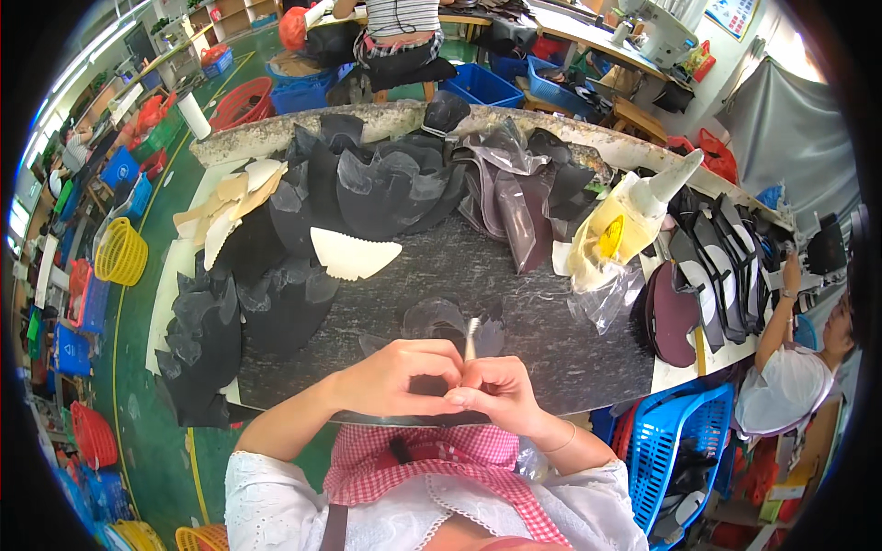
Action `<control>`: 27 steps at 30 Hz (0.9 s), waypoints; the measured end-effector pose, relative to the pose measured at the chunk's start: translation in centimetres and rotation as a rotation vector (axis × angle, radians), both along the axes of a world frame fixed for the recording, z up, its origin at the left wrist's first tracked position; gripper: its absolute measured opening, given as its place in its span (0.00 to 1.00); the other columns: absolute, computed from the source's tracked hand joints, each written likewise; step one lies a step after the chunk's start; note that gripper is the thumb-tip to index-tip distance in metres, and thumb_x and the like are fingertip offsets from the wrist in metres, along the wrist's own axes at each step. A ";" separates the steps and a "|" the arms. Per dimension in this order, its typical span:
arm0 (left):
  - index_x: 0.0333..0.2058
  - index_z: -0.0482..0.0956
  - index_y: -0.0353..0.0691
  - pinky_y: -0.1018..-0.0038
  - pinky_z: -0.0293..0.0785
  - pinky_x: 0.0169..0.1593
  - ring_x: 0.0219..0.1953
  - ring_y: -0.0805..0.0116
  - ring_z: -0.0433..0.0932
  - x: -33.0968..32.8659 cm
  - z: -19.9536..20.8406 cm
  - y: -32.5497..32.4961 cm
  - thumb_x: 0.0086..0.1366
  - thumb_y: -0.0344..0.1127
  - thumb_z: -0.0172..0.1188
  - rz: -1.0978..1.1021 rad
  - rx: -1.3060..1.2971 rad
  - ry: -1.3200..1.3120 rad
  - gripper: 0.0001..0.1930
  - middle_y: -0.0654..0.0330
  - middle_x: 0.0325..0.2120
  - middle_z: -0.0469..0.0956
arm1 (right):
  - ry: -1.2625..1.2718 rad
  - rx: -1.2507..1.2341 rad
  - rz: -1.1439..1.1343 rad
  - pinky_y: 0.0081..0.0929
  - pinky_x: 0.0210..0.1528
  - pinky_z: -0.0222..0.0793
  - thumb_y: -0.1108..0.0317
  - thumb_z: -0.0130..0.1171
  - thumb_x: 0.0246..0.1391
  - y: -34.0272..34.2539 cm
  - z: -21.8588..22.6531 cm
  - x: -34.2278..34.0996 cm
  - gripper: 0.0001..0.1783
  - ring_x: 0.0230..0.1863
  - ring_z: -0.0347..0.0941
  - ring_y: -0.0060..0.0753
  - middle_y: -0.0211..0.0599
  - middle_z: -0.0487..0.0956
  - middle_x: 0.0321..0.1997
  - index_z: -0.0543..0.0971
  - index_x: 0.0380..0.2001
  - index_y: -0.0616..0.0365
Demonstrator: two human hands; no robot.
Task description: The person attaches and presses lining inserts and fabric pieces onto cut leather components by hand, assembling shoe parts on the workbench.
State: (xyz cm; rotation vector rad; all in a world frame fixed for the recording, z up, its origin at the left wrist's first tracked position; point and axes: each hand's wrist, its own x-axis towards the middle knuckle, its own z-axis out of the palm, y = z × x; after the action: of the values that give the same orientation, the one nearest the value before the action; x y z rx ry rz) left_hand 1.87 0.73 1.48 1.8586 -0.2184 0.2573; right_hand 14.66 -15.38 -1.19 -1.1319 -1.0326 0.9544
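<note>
My left hand [404, 378] and my right hand [498, 390] meet at the table's front edge, fingertips together. Both are closed. From between the fingers a small brush [471, 338] with pale bristles and a light handle points up, apparently in my right hand's grip. What my left fingers pinch, if anything, is hidden. Just beyond the hands, dark curved cut pieces [435, 320] lie on the black work surface [441, 262]. A cream piece with a toothed edge [354, 254] sits farther left.
Black cut pieces [367, 188] pile along the left and back, with cream pieces [241, 195] on them. At right stand a glue bottle [625, 220], maroon pieces [671, 312] and a row of black-and-white pieces [721, 262]. A blue basket [675, 450] is below; a co-worker [790, 386] sits right.
</note>
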 end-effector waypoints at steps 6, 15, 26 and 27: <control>0.31 0.77 0.37 0.73 0.71 0.39 0.34 0.65 0.76 -1.2 -2.7 -2.3 0.53 0.30 0.70 0.125 -0.242 -0.089 0.10 0.59 0.31 0.75 | 0.107 0.005 0.029 0.16 0.18 0.53 0.68 0.66 0.54 -0.4 -0.5 -1.4 0.17 0.18 0.61 0.10 0.23 0.72 0.15 0.72 0.15 0.59; 0.30 0.78 0.34 0.72 0.74 0.41 0.37 0.63 0.78 -2.3 -3.3 -2.4 0.56 0.25 0.58 0.269 -0.089 -0.152 0.03 0.56 0.32 0.77 | 0.058 0.015 -0.016 0.18 0.22 0.60 0.73 0.64 0.53 -0.5 0.1 -1.4 0.16 0.20 0.67 0.16 0.29 0.76 0.20 0.72 0.15 0.60; 0.22 0.72 0.40 0.72 0.65 0.38 0.33 0.68 0.71 -2.4 -2.3 -3.5 0.53 0.33 0.68 0.354 -0.049 -0.017 0.12 0.61 0.31 0.72 | -0.072 0.026 -0.120 0.30 0.52 0.68 0.73 0.65 0.51 -0.3 0.3 -1.2 0.08 0.49 0.65 0.29 0.36 0.68 0.45 0.79 0.19 0.58; 0.24 0.74 0.39 0.75 0.66 0.40 0.36 0.71 0.72 -3.0 -3.2 -3.0 0.57 0.31 0.64 0.254 -0.377 -0.013 0.08 0.60 0.34 0.72 | 0.187 0.047 -0.116 0.32 0.53 0.65 0.73 0.64 0.52 -0.5 -0.5 -1.4 0.10 0.47 0.66 0.30 0.36 0.69 0.46 0.77 0.18 0.57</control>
State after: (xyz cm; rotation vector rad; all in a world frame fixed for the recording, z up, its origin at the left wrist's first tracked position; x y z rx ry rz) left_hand -1.17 -2.25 -1.74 1.5072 0.0573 0.4531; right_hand 13.22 -15.91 -1.73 -1.0313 -0.8256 0.9204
